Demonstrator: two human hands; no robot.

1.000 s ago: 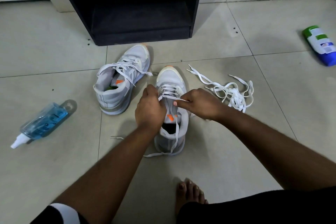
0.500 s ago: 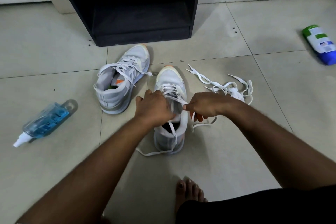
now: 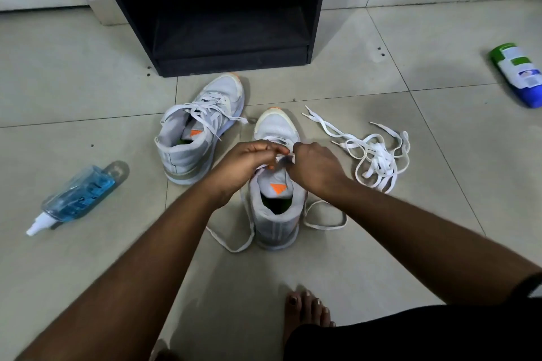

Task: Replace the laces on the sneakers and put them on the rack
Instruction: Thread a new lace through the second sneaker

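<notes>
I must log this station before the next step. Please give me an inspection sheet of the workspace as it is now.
Surface: pale tiled floor, dark specks near the rack.
Job's things: near sneaker upright, lace ends trailing on both sides; far sneaker laced, beside it; loose laces in a heap to the right; black rack behind, lower shelf holds no shoes.
Clutter: blue spray bottle lying at left; green and blue bottle lying at far right.
Grips: left hand and right hand both pinch the lace over the near sneaker's tongue.
Cables: nothing seen.
Surroundings: bare foot on the floor; tiled wall base behind.
</notes>
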